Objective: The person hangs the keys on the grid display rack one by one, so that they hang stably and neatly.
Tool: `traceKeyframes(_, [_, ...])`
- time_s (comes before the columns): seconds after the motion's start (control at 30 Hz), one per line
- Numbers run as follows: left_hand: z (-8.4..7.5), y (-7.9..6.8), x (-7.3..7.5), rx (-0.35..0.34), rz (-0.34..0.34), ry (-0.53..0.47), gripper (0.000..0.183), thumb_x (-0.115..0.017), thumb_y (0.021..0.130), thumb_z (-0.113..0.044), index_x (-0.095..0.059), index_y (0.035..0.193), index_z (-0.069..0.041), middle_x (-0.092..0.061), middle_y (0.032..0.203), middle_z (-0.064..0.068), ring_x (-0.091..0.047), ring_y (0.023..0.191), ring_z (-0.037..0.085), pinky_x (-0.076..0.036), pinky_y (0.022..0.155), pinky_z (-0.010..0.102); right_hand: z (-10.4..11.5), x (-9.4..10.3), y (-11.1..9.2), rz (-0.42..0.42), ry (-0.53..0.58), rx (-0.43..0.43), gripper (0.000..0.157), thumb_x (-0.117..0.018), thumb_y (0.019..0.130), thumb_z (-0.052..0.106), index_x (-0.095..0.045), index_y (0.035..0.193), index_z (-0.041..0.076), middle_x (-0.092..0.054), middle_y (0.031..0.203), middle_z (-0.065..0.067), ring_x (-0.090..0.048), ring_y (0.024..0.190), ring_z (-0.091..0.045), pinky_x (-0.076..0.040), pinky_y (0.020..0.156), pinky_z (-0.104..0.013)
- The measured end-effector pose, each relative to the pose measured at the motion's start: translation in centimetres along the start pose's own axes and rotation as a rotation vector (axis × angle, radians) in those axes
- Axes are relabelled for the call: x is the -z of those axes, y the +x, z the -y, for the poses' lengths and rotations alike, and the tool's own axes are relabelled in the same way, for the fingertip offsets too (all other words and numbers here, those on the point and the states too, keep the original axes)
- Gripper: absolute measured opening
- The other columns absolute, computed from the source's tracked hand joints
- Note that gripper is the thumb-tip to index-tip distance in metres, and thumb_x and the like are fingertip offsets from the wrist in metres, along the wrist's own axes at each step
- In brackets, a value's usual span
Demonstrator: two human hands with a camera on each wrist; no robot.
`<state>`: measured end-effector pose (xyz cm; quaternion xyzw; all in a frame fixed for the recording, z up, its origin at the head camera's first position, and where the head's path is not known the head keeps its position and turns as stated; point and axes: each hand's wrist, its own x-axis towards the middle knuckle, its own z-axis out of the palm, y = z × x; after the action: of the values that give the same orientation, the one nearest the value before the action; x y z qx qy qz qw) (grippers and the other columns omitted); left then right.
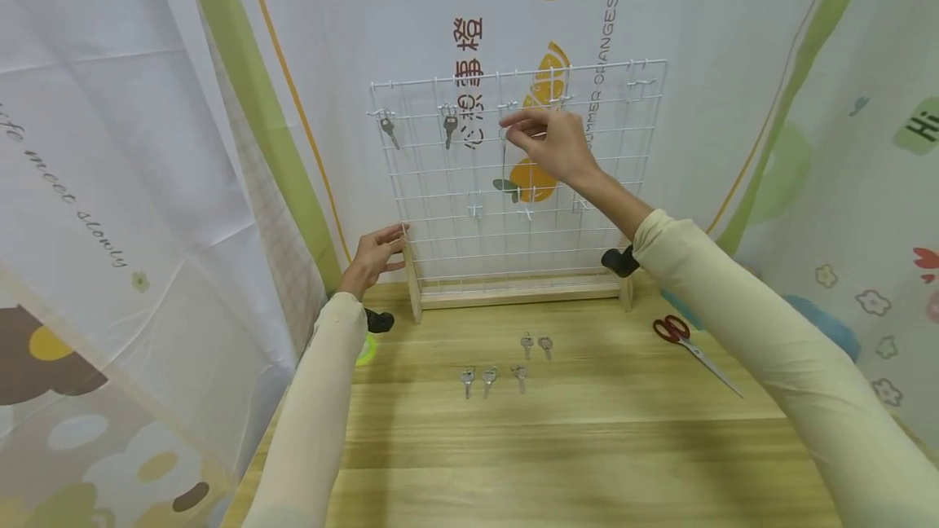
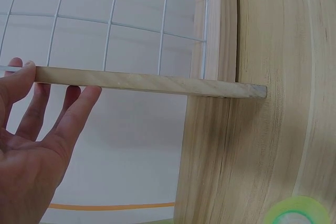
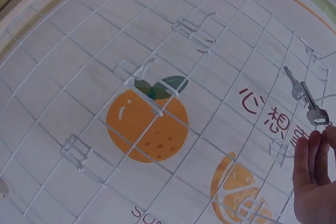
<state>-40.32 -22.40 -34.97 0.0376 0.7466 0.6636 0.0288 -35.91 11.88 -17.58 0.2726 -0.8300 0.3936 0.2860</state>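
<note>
A white wire grid rack (image 1: 440, 243) stands upright in a wooden base on the table. My left hand (image 1: 376, 253) grips the upper end of its left wooden side post (image 2: 131, 81), thumb on one face and fingers on the other. Up at the top row of hooks, my right hand (image 1: 557, 145) pinches a key (image 3: 316, 113) by its ring; the key hangs down, seen edge-on in the head view. Left of it, one key (image 1: 450, 129) hangs from a hook and another key (image 1: 388, 130) hangs at the top left corner.
Several loose keys (image 1: 489, 380) lie on the wooden table (image 1: 587, 463) before the rack. Red-handled scissors (image 1: 673, 331) lie at the right, and a yellow-green tape roll (image 2: 296, 212) at the left. Lower on the grid sit white hooks (image 1: 526, 212). A printed curtain (image 1: 323, 39) hangs behind.
</note>
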Motion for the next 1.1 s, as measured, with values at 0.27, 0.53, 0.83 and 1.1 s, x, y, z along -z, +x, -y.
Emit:
traceKeyframes(0.27, [0.1,0.0,0.0,-0.007,-0.006,0.001,0.046,-0.053,0.109,-0.007,-0.051,0.155,-0.010,-0.037,0.164,0.017,-0.047,0.143,0.036,-0.050,0.110,0.053,0.0,0.9,1.3,-0.094,0.002,-0.013,0.020,-0.071,0.101,0.010,-0.077,0.117,0.003,-0.078,0.111,-0.014,-0.076,0.099,-0.026,-0.062,0.089,-0.026])
traceKeyframes(0.53, [0.1,0.1,-0.1,0.001,-0.019,-0.005,0.046,-0.054,0.109,-0.006,-0.052,0.155,-0.012,-0.039,0.163,0.016,-0.047,0.144,0.034,-0.052,0.108,0.052,-0.2,1.0,2.2,-0.098,-0.017,-0.026,0.019,-0.071,0.101,0.011,-0.077,0.118,0.005,-0.078,0.111,-0.012,-0.076,0.100,-0.025,-0.062,0.087,-0.025])
traceKeyframes(0.83, [0.4,0.4,-0.2,0.008,-0.018,-0.031,0.049,-0.055,0.108,-0.006,-0.049,0.156,-0.013,-0.039,0.164,0.014,-0.050,0.141,0.037,-0.053,0.107,0.051,-0.4,0.7,2.7,-0.117,-0.057,-0.058,0.020,-0.069,0.101,0.013,-0.079,0.118,0.007,-0.078,0.111,-0.010,-0.076,0.099,-0.023,-0.055,0.071,-0.016])
traceKeyframes(1.1, [0.0,0.1,0.1,0.032,-0.008,-0.049,0.051,-0.055,0.108,-0.005,-0.046,0.158,-0.013,-0.036,0.165,0.015,-0.046,0.144,0.037,-0.050,0.110,0.052,0.4,1.1,3.1,-0.129,-0.059,-0.049,0.020,-0.067,0.102,0.013,-0.079,0.117,0.008,-0.078,0.111,-0.010,-0.076,0.100,-0.021,-0.058,0.079,-0.018])
